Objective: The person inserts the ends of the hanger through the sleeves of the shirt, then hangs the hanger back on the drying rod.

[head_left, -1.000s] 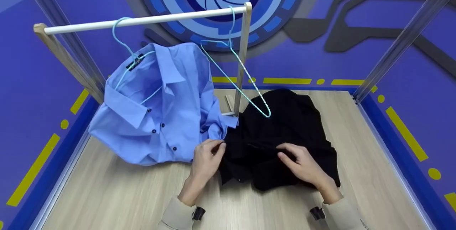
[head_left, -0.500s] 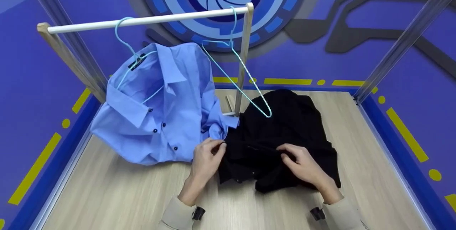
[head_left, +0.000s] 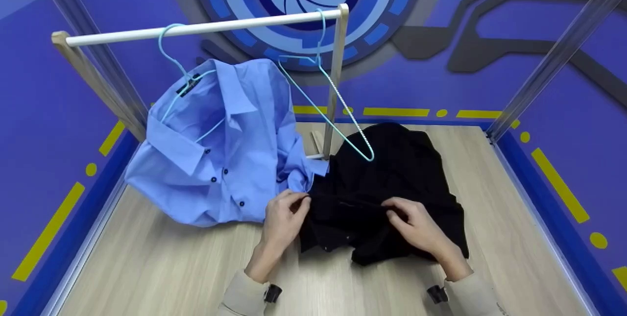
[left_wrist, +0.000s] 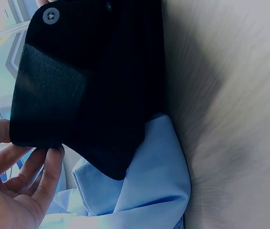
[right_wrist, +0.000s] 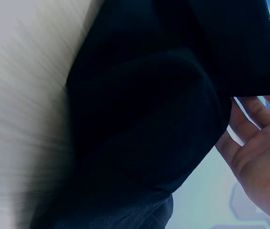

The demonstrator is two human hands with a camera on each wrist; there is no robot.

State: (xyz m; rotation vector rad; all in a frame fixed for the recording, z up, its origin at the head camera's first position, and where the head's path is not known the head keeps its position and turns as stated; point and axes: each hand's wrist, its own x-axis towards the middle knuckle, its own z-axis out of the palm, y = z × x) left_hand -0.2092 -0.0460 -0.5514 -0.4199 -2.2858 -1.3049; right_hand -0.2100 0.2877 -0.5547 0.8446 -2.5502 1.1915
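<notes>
A person's left hand (head_left: 285, 215) pinches the folded edge of a black garment (head_left: 406, 169) between thumb and fingertips, and the right hand (head_left: 416, 223) pinches the same garment farther toward the right, a stretch of dark cloth spanning the two. The black garment lies rumpled on the wood-grain surface (head_left: 494, 198), right of its middle, reaching back to the far edge and staying well apart from the far right corner. In the left wrist view, a round button (left_wrist: 51, 15) shows near a rounded corner of the cloth. Over the left part of the surface, a blue shirt (head_left: 254, 159) with dark buttons and its collar spread hangs on a light teal hanger (head_left: 186, 78), hooked over the white rail (head_left: 245, 23) of a rack. The lower right part of the shirt meets the black garment beside the left hand. A bare teal hanger (head_left: 349, 112) hangs at the right end of the rail, beside a wooden post (head_left: 335, 71); its lower tip shows in front of the black garment, and whether they touch cannot be told.
</notes>
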